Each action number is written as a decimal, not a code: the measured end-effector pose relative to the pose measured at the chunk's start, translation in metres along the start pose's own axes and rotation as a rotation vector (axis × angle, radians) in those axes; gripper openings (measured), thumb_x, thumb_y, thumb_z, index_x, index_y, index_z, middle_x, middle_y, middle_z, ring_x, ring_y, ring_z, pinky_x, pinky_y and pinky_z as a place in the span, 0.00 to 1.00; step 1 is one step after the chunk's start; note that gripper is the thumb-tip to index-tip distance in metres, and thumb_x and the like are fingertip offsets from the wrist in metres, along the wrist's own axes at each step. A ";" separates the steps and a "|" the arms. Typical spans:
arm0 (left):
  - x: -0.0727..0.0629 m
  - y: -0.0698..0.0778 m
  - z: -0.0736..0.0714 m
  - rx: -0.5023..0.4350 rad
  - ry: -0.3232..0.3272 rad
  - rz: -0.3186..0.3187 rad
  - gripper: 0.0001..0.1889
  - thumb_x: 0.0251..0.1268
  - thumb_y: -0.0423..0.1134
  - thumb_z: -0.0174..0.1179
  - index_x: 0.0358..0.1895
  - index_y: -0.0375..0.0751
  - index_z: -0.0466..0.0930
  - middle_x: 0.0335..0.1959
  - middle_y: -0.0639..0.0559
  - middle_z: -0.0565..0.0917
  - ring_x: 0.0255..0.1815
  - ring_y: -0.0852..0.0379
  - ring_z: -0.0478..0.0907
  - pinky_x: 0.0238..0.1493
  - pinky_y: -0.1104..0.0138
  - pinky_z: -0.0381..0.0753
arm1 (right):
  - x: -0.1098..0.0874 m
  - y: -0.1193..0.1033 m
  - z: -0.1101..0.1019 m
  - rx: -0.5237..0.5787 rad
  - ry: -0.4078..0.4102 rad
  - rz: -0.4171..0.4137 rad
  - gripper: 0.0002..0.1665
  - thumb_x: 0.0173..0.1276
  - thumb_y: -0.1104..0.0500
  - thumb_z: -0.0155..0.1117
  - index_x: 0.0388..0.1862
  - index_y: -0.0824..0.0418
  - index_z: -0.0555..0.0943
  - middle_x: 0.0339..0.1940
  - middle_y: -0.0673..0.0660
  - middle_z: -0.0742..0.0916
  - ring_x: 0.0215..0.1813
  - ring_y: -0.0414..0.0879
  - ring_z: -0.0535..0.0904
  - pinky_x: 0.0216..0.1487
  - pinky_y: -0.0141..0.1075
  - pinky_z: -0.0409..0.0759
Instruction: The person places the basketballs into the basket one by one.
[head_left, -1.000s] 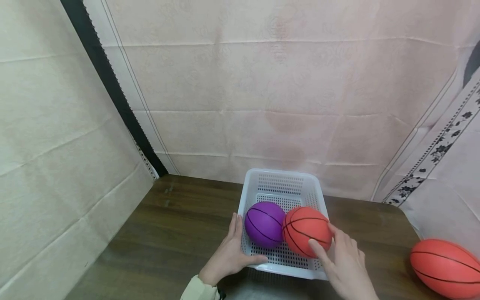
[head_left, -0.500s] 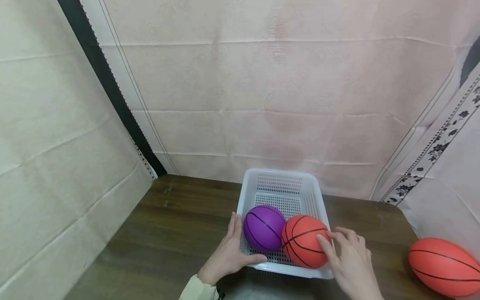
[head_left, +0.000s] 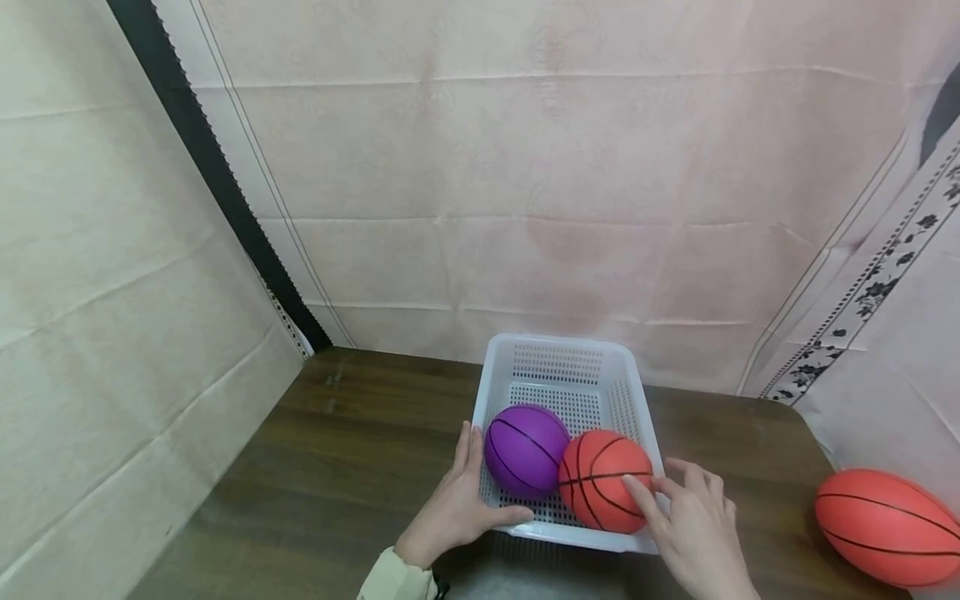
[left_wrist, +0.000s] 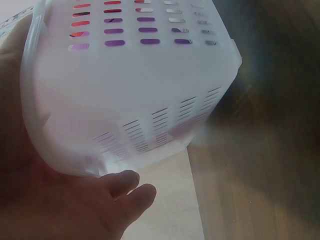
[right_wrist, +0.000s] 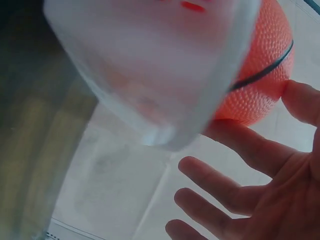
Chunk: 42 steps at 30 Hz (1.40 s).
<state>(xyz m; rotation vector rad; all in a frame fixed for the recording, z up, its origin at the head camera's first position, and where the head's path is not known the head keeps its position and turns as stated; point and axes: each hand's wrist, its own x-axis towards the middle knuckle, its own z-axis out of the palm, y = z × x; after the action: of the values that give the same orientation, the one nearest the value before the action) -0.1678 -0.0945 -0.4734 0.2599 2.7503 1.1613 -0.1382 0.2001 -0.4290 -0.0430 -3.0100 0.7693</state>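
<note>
A white perforated plastic basket (head_left: 558, 354) stands on the table with a purple toy basketball (head_left: 525, 452) and an orange-red toy basketball (head_left: 604, 481) side by side in its near half. My left hand (head_left: 461, 508) holds the near left corner, thumb over the front rim and fingers along the outer left wall. In the left wrist view, fingertips (left_wrist: 142, 197) show beside the basket corner. My right hand (head_left: 693, 521) is at the right rim, its thumb and index finger touching the orange-red ball's right side. The right wrist view shows its other fingers (right_wrist: 205, 175) spread apart below.
Another orange-red basketball (head_left: 888, 527) lies at the table's right edge. The brown wooden table (head_left: 360, 467) ends at the pale cloth wall (head_left: 540, 208) behind the basket. Another cloth wall (head_left: 135, 333) runs along the left.
The orange-red ball in the basket has shifted slightly nearer and turned, its seams now lying differently. My right thumb and fingers have drawn back toward its right side. The left hand stays at its corner.
</note>
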 end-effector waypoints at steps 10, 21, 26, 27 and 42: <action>0.000 0.002 -0.002 -0.002 -0.008 -0.018 0.71 0.38 0.76 0.65 0.79 0.47 0.30 0.78 0.52 0.25 0.72 0.29 0.51 0.61 0.36 0.64 | -0.002 0.024 -0.004 0.160 0.178 0.024 0.51 0.64 0.32 0.60 0.68 0.70 0.62 0.65 0.76 0.62 0.63 0.74 0.54 0.53 0.69 0.56; 0.000 -0.001 -0.002 0.005 0.006 -0.006 0.71 0.38 0.76 0.65 0.79 0.47 0.30 0.78 0.51 0.25 0.72 0.28 0.52 0.60 0.35 0.64 | -0.001 0.101 -0.070 0.180 0.458 0.495 0.62 0.62 0.31 0.58 0.78 0.66 0.42 0.70 0.82 0.50 0.70 0.76 0.44 0.66 0.66 0.46; 0.000 0.000 -0.001 0.002 0.000 -0.007 0.71 0.38 0.76 0.65 0.79 0.46 0.31 0.78 0.51 0.25 0.72 0.28 0.52 0.60 0.35 0.64 | 0.002 0.123 -0.074 0.207 0.506 0.652 0.60 0.64 0.28 0.47 0.78 0.61 0.35 0.76 0.73 0.46 0.76 0.66 0.43 0.73 0.59 0.46; 0.000 0.000 -0.001 0.000 -0.002 -0.009 0.71 0.38 0.76 0.65 0.79 0.46 0.31 0.78 0.51 0.25 0.72 0.28 0.52 0.60 0.35 0.64 | 0.003 0.126 -0.073 0.211 0.533 0.649 0.59 0.65 0.29 0.46 0.78 0.61 0.35 0.76 0.71 0.46 0.76 0.64 0.42 0.73 0.58 0.44; -0.001 0.001 0.000 0.000 -0.003 -0.016 0.71 0.38 0.76 0.66 0.79 0.46 0.30 0.78 0.50 0.26 0.72 0.28 0.51 0.60 0.34 0.63 | 0.017 0.164 -0.057 0.187 0.489 0.735 0.61 0.64 0.28 0.44 0.77 0.58 0.26 0.78 0.68 0.41 0.77 0.63 0.41 0.73 0.58 0.45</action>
<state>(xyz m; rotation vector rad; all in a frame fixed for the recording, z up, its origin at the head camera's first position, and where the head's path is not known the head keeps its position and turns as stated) -0.1669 -0.0939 -0.4725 0.2384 2.7444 1.1562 -0.1498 0.3720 -0.4571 -1.1819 -2.4035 0.8963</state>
